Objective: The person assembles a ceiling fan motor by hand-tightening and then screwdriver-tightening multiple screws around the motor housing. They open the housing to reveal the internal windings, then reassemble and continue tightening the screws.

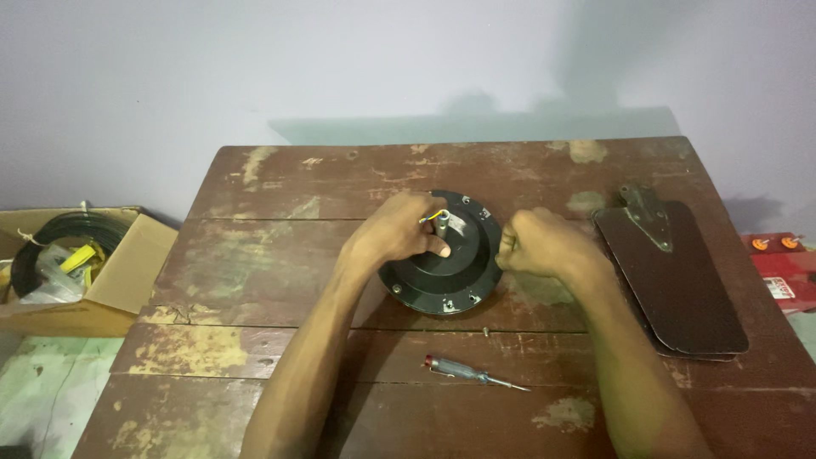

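The left hand (393,234) grips the shaft (443,223) of one round black motor (446,268). The right hand (537,242), fisted, works at its right rim; what it pinches is hidden. The housing looks closed, screws seemingly in place. Nearer the person lies one screwdriver (476,372); right of the hands, stacked blades (676,280); far left, one box (81,268).

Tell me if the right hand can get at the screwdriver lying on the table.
Probably yes: the screwdriver lies uncovered on the table just in front of the fan motor, with nothing between it and the right hand.
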